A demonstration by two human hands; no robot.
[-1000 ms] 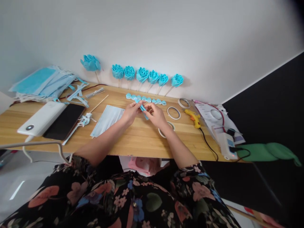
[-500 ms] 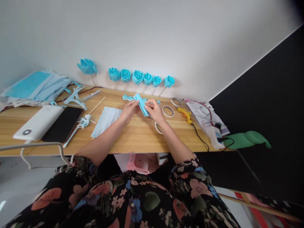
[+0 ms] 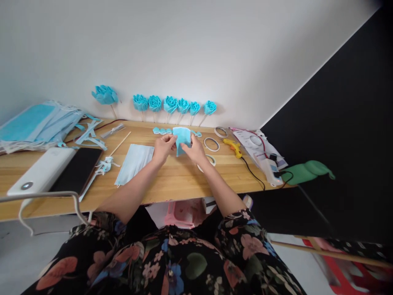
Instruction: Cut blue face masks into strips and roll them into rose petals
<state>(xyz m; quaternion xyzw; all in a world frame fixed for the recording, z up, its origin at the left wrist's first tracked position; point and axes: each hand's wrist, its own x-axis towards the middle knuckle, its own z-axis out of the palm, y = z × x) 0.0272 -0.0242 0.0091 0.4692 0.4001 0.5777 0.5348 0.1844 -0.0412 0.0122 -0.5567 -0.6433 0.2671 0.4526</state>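
Between my hands, above the wooden table, a light blue piece of face mask fabric is spread out. My left hand pinches its left edge between thumb and fingers. On the other side my right hand grips the right edge, its thumb lying across the front. Behind the fabric runs a row of small blue folded pieces, partly covered. A whole pleated face mask lies flat to the left of my left hand. Tape rolls lie just right of my right hand.
Several blue fabric flowers on sticks lean against the wall. A mask stack, white power bank and dark phone sit left. Right are a yellow glue gun, its cord, a power strip and a green pouch.
The blue fabric was a narrow folded strip held at a slant; it is now opened into a wider sheet facing me. The camera view has shifted slightly.
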